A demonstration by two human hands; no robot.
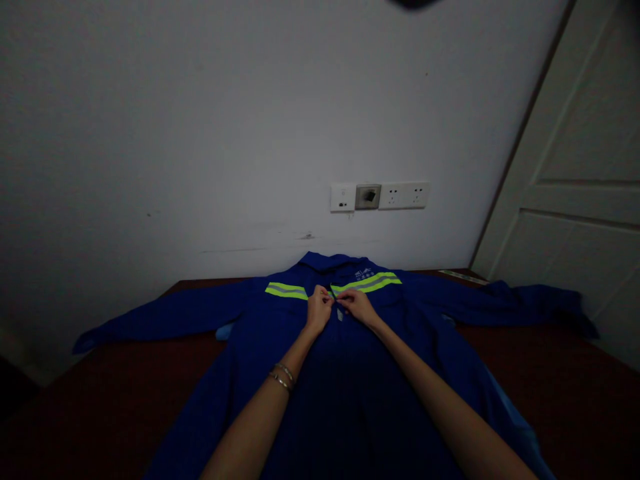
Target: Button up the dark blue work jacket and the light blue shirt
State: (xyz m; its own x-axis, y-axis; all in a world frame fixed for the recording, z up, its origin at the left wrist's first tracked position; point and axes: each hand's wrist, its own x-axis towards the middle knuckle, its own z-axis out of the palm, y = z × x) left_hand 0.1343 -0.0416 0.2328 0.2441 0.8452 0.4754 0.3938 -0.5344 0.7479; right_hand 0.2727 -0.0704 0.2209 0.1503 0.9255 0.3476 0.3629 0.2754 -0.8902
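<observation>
A blue work jacket lies front up with both sleeves spread out and its collar toward the wall. A yellow-green reflective band crosses its chest, with small pale lettering above it on the right. At the middle of the chest, my left hand pinches the edge of the front opening. Close beside it, my right hand is also closed in a pinch on the front edge. The fingertips almost meet, and the fine detail between them is too dark to make out. Two bracelets circle my left wrist.
The jacket rests on a dark reddish-brown table against a pale wall. A row of wall sockets sits above the collar. A panelled white door stands at right. Light blue cloth shows beneath the jacket's right edge.
</observation>
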